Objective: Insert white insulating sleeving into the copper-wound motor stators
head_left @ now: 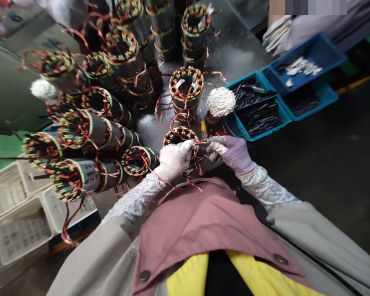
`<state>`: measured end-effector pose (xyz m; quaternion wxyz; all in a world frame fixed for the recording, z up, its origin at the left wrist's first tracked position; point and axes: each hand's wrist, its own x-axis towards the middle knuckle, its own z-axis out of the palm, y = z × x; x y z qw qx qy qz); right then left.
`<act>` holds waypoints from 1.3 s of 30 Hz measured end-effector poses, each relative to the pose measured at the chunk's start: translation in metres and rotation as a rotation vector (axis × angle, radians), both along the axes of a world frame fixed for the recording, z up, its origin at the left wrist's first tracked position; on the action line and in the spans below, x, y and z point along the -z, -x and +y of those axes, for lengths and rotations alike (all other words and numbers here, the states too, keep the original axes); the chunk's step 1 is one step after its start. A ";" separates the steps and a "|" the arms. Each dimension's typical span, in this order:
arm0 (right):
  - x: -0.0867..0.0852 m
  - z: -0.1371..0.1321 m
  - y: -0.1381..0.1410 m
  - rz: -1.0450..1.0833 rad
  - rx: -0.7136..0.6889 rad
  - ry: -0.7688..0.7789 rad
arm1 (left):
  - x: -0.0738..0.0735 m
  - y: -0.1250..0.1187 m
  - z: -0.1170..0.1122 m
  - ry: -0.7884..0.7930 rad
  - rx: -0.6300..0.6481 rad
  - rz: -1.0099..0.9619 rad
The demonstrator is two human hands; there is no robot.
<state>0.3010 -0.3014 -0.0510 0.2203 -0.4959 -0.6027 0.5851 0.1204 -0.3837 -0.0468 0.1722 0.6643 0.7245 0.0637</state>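
Note:
Close to my body stands a motor stator (pixel 180 135) with copper windings round its rim, partly covered by my gloved left hand (pixel 177 158). That hand pinches a copper wire lead (pixel 200 142) at the stator's right side. My right hand (pixel 230 151), in a purple-backed glove, has its fingers closed on the same lead's outer end; the exact grip is blurred. Loose copper leads hang below the hands. A yellow-handled tool (pixel 203 128) stands just behind them.
Several more stators (pixel 186 88) crowd the table behind and to the left, some stacked. Near the right edge is a bundle of white sticks or cords (pixel 221 102). Blue bins (pixel 265 133) hold dark sleeves. Another person's gloved hand (pixel 277 35) is at upper right; white baskets (pixel 21 234) sit lower left.

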 end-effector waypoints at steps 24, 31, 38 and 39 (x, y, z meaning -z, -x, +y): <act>0.035 0.038 -0.022 -0.037 0.021 0.182 | 0.007 0.003 -0.004 -0.138 0.020 0.005; 0.061 0.046 -0.001 -0.017 -0.176 0.127 | 0.009 0.004 -0.006 -0.211 0.031 -0.012; 0.060 0.060 -0.001 -0.159 -0.552 -0.179 | 0.005 0.002 -0.006 -0.229 0.033 -0.015; 0.061 0.060 -0.004 -0.181 -0.593 -0.211 | 0.005 0.002 -0.006 -0.239 0.040 -0.021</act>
